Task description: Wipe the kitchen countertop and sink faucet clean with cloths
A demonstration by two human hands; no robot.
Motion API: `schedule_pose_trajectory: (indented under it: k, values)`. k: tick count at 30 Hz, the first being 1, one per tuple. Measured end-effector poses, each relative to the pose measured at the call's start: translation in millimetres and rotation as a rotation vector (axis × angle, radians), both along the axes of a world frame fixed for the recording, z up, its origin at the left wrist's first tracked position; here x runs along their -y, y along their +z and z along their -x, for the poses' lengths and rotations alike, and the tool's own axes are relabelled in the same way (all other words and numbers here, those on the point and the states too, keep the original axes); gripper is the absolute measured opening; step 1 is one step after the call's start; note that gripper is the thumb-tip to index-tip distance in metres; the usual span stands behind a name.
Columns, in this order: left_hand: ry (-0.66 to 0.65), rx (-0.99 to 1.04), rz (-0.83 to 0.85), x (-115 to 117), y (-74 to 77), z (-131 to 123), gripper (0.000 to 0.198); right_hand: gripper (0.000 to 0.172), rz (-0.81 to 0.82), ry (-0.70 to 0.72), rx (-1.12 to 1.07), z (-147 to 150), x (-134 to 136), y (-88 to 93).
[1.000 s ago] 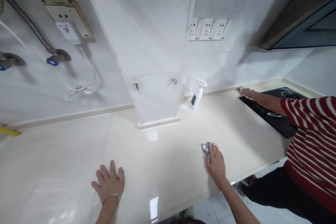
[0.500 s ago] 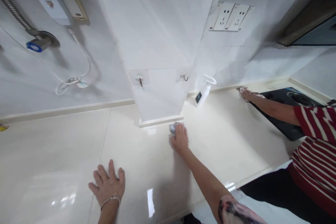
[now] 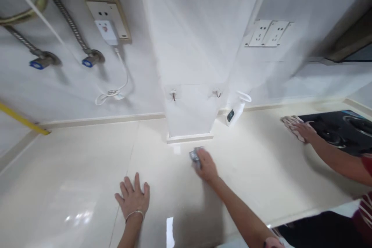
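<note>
A: Entry one, hidden?
B: Grey pad (image 3: 194, 155), mostly under the right hand (image 3: 205, 166). Only its far end shows past the fingertips, blurred, material unreadable.
A: Entry two, cut off?
B: Left hand (image 3: 133, 198), left of the grip: forearm lost at the lower edge. Hob (image 3: 343, 128), far right of the grip: runs off the right edge.
A: Entry three, too small or smeared?
B: Spray bottle (image 3: 236, 109), beyond the grip: label illegible. Co-worker's hand (image 3: 305, 131) on its cloth (image 3: 290, 122): smeared.

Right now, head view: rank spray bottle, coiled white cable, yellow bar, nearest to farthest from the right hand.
1. spray bottle, behind-right of the right hand on its grey cloth.
2. coiled white cable, left wall.
3. yellow bar, far left.
</note>
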State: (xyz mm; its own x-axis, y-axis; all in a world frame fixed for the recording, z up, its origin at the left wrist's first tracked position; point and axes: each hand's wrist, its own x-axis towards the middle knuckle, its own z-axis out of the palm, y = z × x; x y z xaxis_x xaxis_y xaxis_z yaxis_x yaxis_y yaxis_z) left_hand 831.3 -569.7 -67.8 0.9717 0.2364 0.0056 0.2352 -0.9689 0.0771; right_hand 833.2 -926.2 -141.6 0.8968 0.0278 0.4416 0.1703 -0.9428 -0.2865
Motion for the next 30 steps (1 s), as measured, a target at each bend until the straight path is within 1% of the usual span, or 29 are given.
schedule_pose_trajectory:
  k: [2, 3, 4, 5, 6, 7, 8, 12, 13, 15, 17, 18, 20, 23, 26, 28, 30]
  values:
    - [-0.002, -0.017, -0.015, 1.5, 2.9, 1.3, 0.064, 0.068, 0.045, -0.135, -0.004, 2.2, 43.3, -4.1]
    - [-0.004, -0.021, -0.016, 2.0, 4.0, 1.8, 0.064, 0.068, 0.058, -0.197, 0.000, 2.5, 57.0, -5.3]
    - [-0.005, -0.023, -0.013, 2.3, 4.8, 2.1, 0.064, 0.068, 0.067, -0.255, -0.003, 2.0, 63.9, -5.7]
    - [-0.005, -0.023, -0.007, 2.4, 5.3, 2.5, 0.064, 0.069, 0.071, -0.305, -0.009, 0.4, 63.8, -5.3]
    - [-0.003, -0.020, 0.003, 2.5, 5.4, 2.8, 0.064, 0.070, 0.073, -0.339, -0.022, -2.3, 57.1, -4.0]
    - [-0.001, -0.016, 0.013, 2.6, 5.4, 3.1, 0.063, 0.070, 0.076, -0.349, -0.044, -6.3, 44.6, -1.8]
    - [0.002, -0.011, 0.023, 2.7, 5.0, 3.4, 0.063, 0.071, 0.080, -0.330, -0.073, -11.7, 27.7, 1.1]
    - [0.012, -0.015, 0.047, 2.3, 2.1, 3.6, 0.064, 0.076, 0.064, -0.087, -0.187, -43.1, -50.5, 15.9]
    - [0.012, -0.018, 0.048, 2.0, 1.2, 3.2, 0.065, 0.079, 0.041, -0.063, -0.191, -51.1, -65.6, 18.9]
    - [0.008, -0.016, 0.049, 1.3, -0.4, 2.0, 0.065, 0.083, -0.009, -0.070, -0.185, -62.5, -85.9, 22.9]
    - [0.004, 0.002, 0.052, 0.5, -1.8, 0.2, 0.065, 0.083, -0.046, -0.077, -0.187, -63.7, -96.3, 24.4]
    - [0.006, 0.013, 0.058, 0.0, -2.7, -0.8, 0.065, 0.082, -0.055, -0.052, -0.194, -59.6, -100.2, 24.6]
    - [0.013, 0.034, 0.084, -1.7, -4.9, -3.6, 0.065, 0.080, -0.058, 0.051, -0.201, -42.9, -110.3, 23.9]
    - [0.006, 0.074, 0.124, -4.1, -8.4, -10.0, 0.069, 0.083, -0.037, 0.226, -0.165, -7.3, -134.5, 23.0]
    - [-0.018, 0.091, 0.151, -2.9, -5.5, -14.6, 0.074, 0.083, -0.041, 0.335, -0.153, 26.8, -152.2, 29.4]
    - [-0.026, 0.079, 0.175, 0.1, 0.9, -14.1, 0.077, 0.079, -0.049, 0.368, -0.166, 47.1, -150.5, 36.9]
    - [-0.025, 0.069, 0.194, 3.7, 8.3, -11.6, 0.080, 0.078, -0.061, 0.370, -0.180, 65.4, -139.8, 42.0]
